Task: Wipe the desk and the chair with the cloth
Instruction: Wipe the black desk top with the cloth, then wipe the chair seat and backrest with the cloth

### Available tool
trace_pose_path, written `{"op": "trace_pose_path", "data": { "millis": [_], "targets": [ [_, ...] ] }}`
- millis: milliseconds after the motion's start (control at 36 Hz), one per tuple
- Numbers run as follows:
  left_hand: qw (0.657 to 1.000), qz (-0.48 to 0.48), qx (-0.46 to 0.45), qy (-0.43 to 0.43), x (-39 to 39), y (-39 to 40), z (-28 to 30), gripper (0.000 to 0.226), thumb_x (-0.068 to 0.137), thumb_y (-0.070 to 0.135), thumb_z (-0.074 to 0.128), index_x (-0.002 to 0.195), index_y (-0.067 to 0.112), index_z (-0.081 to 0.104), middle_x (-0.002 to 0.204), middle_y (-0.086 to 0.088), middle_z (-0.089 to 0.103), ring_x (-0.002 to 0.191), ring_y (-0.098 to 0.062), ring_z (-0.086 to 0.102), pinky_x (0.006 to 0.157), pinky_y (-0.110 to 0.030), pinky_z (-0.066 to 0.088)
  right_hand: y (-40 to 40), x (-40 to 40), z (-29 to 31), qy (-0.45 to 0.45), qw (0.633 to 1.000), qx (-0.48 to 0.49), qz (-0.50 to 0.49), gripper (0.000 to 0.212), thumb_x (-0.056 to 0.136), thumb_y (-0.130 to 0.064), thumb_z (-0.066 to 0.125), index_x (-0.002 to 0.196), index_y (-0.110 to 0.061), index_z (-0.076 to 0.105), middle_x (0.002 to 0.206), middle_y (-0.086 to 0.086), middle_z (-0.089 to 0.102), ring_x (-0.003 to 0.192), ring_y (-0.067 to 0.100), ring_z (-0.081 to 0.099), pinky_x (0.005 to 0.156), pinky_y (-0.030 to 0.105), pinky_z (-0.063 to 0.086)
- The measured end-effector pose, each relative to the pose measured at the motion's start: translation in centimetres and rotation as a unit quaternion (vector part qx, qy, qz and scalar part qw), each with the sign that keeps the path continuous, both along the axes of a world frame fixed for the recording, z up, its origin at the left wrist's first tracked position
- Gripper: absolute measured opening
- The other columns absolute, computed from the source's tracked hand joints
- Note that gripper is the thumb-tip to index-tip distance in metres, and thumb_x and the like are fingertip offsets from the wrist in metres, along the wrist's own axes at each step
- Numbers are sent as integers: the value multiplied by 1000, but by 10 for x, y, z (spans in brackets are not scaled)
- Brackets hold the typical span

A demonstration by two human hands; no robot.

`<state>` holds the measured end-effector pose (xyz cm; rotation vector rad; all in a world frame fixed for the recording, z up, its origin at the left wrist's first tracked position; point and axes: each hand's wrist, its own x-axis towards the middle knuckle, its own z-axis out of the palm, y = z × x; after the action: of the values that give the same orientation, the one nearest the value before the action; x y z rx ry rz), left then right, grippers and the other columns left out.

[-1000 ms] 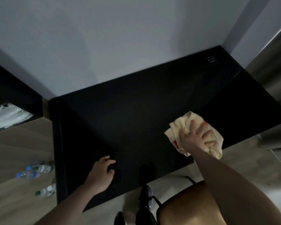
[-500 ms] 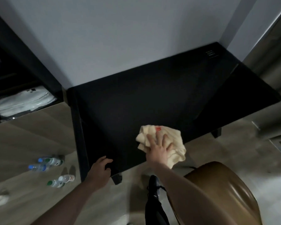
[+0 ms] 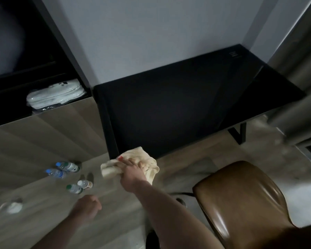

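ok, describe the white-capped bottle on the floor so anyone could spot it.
Left of the black desk, four water bottles lie on the wooden floor. It is in the pair nearer the camera: the white-capped bottle, beside a green-capped one; the other two have blue caps.

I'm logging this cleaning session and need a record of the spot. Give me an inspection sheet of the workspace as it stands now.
Surface: black desk, top bare, dim light.
Job's things: cream cloth at the desk's near left corner; brown chair pulled back from the desk, to the right.
Clutter: four water bottles on the floor left of the desk; a white object lies further left.
Hands: right hand grips the cloth; left hand loosely curled, holds nothing.
Cables: nothing seen.
Surroundings: grey wall, curtain on the right, white bundle on a shelf left.
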<state>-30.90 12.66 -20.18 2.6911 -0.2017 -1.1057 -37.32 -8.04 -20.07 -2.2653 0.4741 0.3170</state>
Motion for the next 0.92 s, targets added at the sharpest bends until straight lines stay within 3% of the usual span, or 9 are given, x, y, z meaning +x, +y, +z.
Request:
{"op": "trace_pose_path", "data": {
  "millis": [83, 139, 222, 333, 417, 611, 778, 861, 917],
  "targets": [
    [1000, -7, 15, 26, -11, -1, 7, 21, 70, 30, 57, 66, 18, 74, 89, -4, 77, 94, -26, 70, 84, -31, 55, -11, -35, 23, -56, 992, 86, -76, 48, 93, -22, 49, 140, -33, 52, 138, -2, 58, 127, 16, 51, 110, 37, 38],
    [999, -14, 20, 39, -17, -3, -2, 33, 63, 35, 51, 73, 13, 75, 88, -7, 77, 93, -29, 71, 80, -33, 55, -17, -67, 36, -69, 978, 137, -138, 35, 93, -30, 54, 125, -42, 62, 119, -13, 68, 102, -2, 59, 91, 19, 47],
    [999, -33, 7, 29, -39, -25, 4, 20, 88, 22, 60, 80, 12, 75, 98, -12, 77, 99, -32, 70, 73, -29, 47, -28, -118, 33, -52, 925, 237, -292, 15, 90, -40, 54, 100, -42, 65, 90, -3, 75, 81, 14, 72, 74, 42, 61],
    [996, -70, -17, 47, -68, -70, 6, 22, 94, 12, 57, 88, 20, 76, 113, -10, 76, 109, -28, 68, 81, -27, 49, -57, -188, 15, -27, 898, 194, -393, 23, 99, -27, 51, 99, -48, 59, 97, -14, 70, 97, 12, 67, 82, 30, 52],
    [992, -103, -46, 59, -91, -102, 1, 27, 94, 10, 53, 83, 30, 68, 120, -6, 74, 115, -26, 66, 89, -26, 48, -78, -236, 12, -17, 885, 152, -439, 23, 98, -24, 53, 96, -46, 60, 92, -15, 70, 92, 7, 66, 74, 27, 50],
    [980, -157, -95, 83, -159, -176, -7, 39, 93, 5, 45, 114, 22, 73, 139, -5, 65, 130, -22, 57, 102, -24, 43, -138, -330, -1, -10, 872, 74, -484, 20, 99, -19, 51, 110, -33, 62, 93, -14, 69, 91, 10, 64, 79, 33, 48],
    [975, -185, -83, 94, -208, -218, -37, 44, 88, 4, 43, 119, 25, 67, 145, -4, 55, 133, -22, 52, 105, -25, 41, -191, -380, -46, 4, 883, 2, -470, 29, 97, -25, 51, 122, -38, 56, 105, -10, 68, 94, 16, 63, 85, 40, 51],
    [973, -202, -78, 85, -226, -240, -64, 46, 90, 5, 43, 128, 22, 63, 148, 0, 50, 136, -20, 48, 108, -26, 38, -210, -400, -89, 9, 907, -52, -418, 36, 95, -18, 56, 130, -29, 56, 120, -2, 63, 104, 22, 60, 87, 37, 47],
    [971, -214, -72, 81, -236, -255, -87, 46, 92, 6, 42, 132, 22, 60, 149, 1, 47, 136, -20, 47, 108, -27, 38, -219, -412, -124, 49, 925, -84, -367, 39, 95, -23, 53, 133, -36, 52, 130, -7, 60, 117, 21, 56, 96, 37, 47]
  ]
}}
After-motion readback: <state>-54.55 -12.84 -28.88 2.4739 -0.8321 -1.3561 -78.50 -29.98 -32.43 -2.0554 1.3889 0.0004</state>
